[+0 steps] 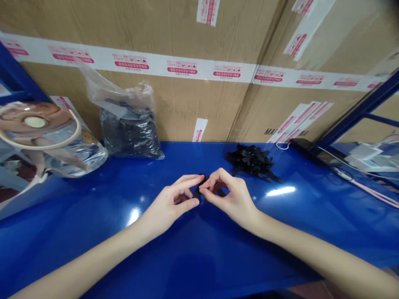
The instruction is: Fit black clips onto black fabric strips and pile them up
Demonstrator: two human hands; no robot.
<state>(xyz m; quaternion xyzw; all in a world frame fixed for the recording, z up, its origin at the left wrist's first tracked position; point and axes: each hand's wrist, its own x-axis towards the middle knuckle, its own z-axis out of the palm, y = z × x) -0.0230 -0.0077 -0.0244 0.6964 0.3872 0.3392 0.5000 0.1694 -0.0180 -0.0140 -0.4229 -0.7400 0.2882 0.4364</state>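
Two big cardboard boxes (174, 108) across the back, banded with printed white tape (183, 68), pushed against the far edge of a blue table (93, 216), leaving the front of the surface open for handwork. At 10 o'clock from the hands, a clear plastic package (59, 145) with a round picture on it, set off to one side. At 11 o'clock, a clear bag (115, 93) stuffed with black pieces (131, 139), probably kept as bulk stock. At 1 o'clock, a loose pile of black pieces (251, 162), close enough for an easy reach. At 2 o'clock, a dark flat device (311, 151), with a pale cable (368, 185) running off toward 4 o'clock. Left forearm (93, 257) and right forearm (311, 249) angled in from the bottom corners, wrists low. Left hand (168, 203) and right hand (232, 195) close together at table center, fingers (187, 180) curled inward, not spread. Small black piece (198, 191) pinched between both hands just above the table, partly hidden, exact shape unclear.
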